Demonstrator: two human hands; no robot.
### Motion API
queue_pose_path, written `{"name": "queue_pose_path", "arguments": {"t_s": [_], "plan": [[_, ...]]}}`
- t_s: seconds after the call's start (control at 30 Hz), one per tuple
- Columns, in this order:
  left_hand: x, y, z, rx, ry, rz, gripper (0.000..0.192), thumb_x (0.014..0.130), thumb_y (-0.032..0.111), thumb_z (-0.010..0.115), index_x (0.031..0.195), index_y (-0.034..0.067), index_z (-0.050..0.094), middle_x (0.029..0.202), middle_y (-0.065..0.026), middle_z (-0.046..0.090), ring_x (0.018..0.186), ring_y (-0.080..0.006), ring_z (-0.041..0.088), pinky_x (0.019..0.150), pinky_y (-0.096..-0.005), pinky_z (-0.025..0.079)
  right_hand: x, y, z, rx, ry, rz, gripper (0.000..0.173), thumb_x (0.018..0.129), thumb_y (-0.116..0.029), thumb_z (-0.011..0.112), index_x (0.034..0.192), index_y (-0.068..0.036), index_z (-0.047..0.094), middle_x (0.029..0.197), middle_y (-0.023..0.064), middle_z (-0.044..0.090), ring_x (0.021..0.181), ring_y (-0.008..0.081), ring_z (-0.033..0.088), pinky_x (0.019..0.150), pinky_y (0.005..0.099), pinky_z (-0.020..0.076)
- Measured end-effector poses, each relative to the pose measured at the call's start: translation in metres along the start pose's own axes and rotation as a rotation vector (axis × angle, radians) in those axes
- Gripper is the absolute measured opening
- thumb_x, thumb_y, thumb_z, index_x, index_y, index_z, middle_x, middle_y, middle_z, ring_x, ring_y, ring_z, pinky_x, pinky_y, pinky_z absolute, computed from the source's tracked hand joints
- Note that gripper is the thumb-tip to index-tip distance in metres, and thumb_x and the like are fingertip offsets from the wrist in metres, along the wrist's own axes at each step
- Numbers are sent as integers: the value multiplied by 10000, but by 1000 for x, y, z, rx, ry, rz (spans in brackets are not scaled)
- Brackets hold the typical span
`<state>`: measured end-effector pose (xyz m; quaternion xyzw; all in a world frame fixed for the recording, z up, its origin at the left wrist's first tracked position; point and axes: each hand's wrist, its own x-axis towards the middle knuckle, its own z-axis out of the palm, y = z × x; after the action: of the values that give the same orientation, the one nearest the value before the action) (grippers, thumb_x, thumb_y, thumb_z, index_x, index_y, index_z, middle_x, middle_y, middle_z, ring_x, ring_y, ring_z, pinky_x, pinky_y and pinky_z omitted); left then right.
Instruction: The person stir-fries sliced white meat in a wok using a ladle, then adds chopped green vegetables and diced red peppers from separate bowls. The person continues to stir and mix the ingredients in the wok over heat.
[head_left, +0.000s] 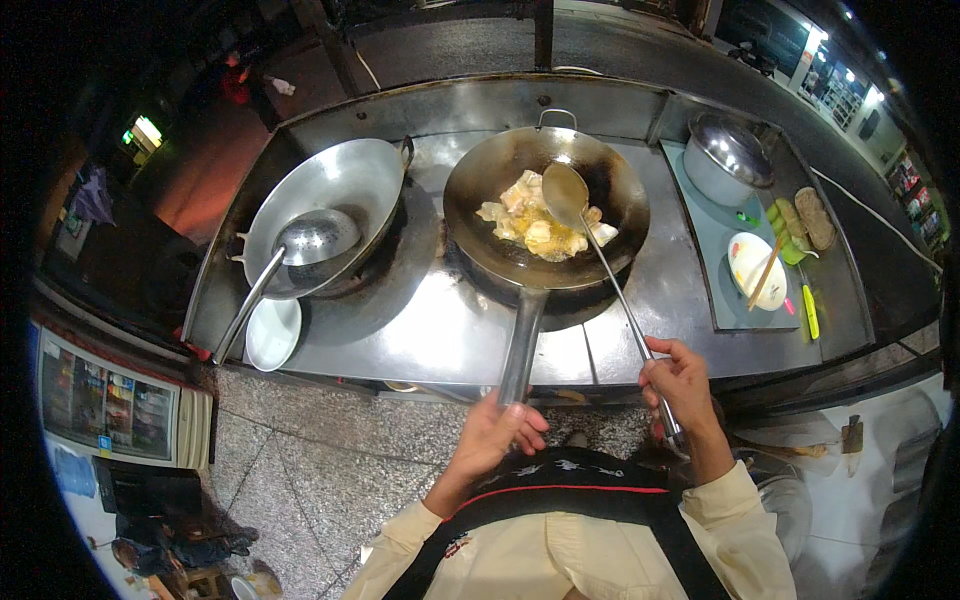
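Observation:
A dark metal wok (480, 165) sits over a burner at the middle of the steel counter. Pale and yellowish pieces of food (517, 210) lie in it. My left hand (502, 433) is at the end of the wok's tubular metal handle (523, 345), thumb on top and fingers partly curled; how firmly it grips is hard to tell. In my right hand (679, 382) is the long shaft of a metal ladle (566, 193). The ladle's bowl rests at the food, near the wok's centre right.
A larger wok (337, 169) at left holds a perforated skimmer (322, 238), beside a white bowl (274, 334). On the right stand a lidded pot (724, 169), a plate with chopsticks (750, 262), green gloves or cloth (784, 225) and a yellow-handled tool (810, 311). A raised steel rim (472, 97) borders the counter.

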<state>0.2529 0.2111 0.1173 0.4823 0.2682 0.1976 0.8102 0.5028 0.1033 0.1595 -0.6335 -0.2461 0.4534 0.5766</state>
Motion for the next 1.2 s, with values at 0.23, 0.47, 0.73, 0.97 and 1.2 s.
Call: {"name": "queue_pose_path", "arguments": {"t_s": [0.23, 0.47, 0.73, 0.97, 1.2], "plan": [[0, 1, 0, -12, -9, 4, 403, 945, 283, 449, 1227, 7, 367, 848, -139, 608, 647, -193, 619, 549, -277, 501, 0, -7, 1, 99, -17, 64, 321, 855, -52, 516, 1162, 29, 469, 703, 88, 562, 440, 77, 461, 341, 200, 374], [0, 1, 0, 0, -21, 8, 403, 947, 281, 444, 1225, 0, 365, 851, -143, 607, 656, -197, 623, 552, -282, 504, 2, -5, 7, 198, -32, 89, 315, 855, -45, 533, 1155, 29, 477, 703, 94, 580, 452, 85, 484, 348, 215, 383], [1, 1, -2, 26, -28, 22, 466, 937, 331, 449, 1238, -16, 369, 839, -148, 617, 661, -212, 633, 551, -300, 515, 5, -2, 10, 281, -5, 117, 294, 857, -47, 536, 1138, 25, 488, 701, 99, 582, 453, 86, 490, 342, 219, 386], [1, 1, -3, -1, -33, -6, 381, 949, 249, 439, 1226, -1, 362, 850, -141, 604, 654, -201, 622, 555, -281, 507, 3, 1, 15, 215, -39, 74, 284, 864, -61, 528, 1131, 25, 480, 705, 99, 585, 456, 85, 490, 344, 223, 387], [1, 1, -2, -5, -33, 1, 377, 950, 248, 435, 1223, -1, 363, 849, -142, 602, 654, -200, 622, 551, -283, 510, 2, -4, 17, 199, -39, 109, 288, 856, -56, 522, 1129, 26, 476, 701, 97, 576, 452, 83, 478, 347, 221, 386]]}}
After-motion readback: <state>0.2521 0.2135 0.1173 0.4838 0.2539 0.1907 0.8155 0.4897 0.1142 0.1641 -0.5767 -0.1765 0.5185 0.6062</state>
